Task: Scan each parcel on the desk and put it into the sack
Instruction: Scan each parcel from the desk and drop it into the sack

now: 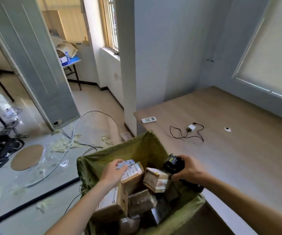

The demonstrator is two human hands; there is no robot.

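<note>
Both forearms are bare to the frame edge, left hand point(112, 172) and right hand point(188, 168) ungloved.

the mouth of the green sack point(142, 146) is crowded: cardboard parcels point(133, 177) are stacked up to its rim, with only narrow dark gaps between them. the left hand point(113, 173) lies across the top parcel and the right hand point(190, 171), wrapped around a black scanner point(173, 164), hangs over the right side, so little way in is open. the table point(238, 167) is mostly bare; a remote point(148, 119), a white charger with its black cable point(190, 131) and a small round disc point(227, 129) sit toward its far left part, well apart from the hands.
</note>
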